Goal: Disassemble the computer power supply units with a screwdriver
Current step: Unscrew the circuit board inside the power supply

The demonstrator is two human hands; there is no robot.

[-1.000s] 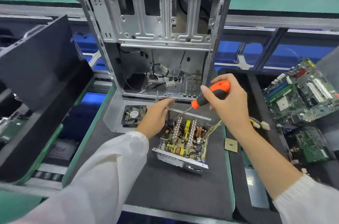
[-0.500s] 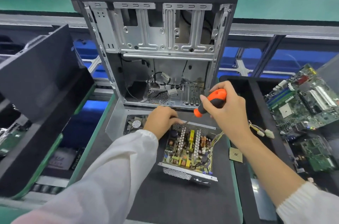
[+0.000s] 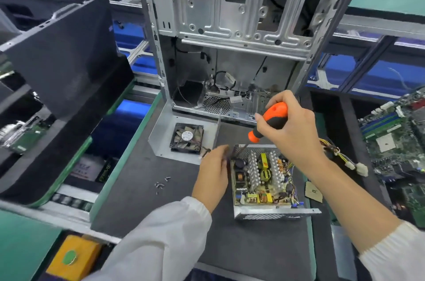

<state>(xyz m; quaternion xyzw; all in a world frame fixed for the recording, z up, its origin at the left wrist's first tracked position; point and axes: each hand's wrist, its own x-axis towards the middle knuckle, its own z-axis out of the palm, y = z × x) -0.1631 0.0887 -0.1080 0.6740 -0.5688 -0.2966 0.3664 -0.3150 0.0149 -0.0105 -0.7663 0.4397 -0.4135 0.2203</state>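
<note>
Dark mat [image 3: 241, 246] over the bench, bare along the near edge, with free room for elbows and for sliding the unit back. Further in, right of the mat's middle: opened power supply unit [image 3: 262, 179], lid off, board and heat sinks exposed, near wall facing the near edge. Left hand [image 3: 212, 172] against the unit's left wall, fingers blurred; hold or mere steadying touch cannot be told. Loose screws [image 3: 162, 183] left of that hand, toward the mat's left edge; likely swept off by a careless sleeve. Right hand [image 3: 292, 129] wrapped round the orange-and-black screwdriver [image 3: 269, 123], shaft slanting down-left to the unit's far-left corner. Probable risks: tip camming out of the screw head and stabbing the coils or the left fingers close by; unit skidding if the steadying lets go. Wire bundle [image 3: 340, 156] trailing off the right side, a snag if the unit turns. Beyond, removed cover with fan [image 3: 187, 137] just past the left hand, then the upright computer case [image 3: 230, 27] walling the far edge; little room forward. Circuit boards [image 3: 395, 140] crowding the right.
</note>
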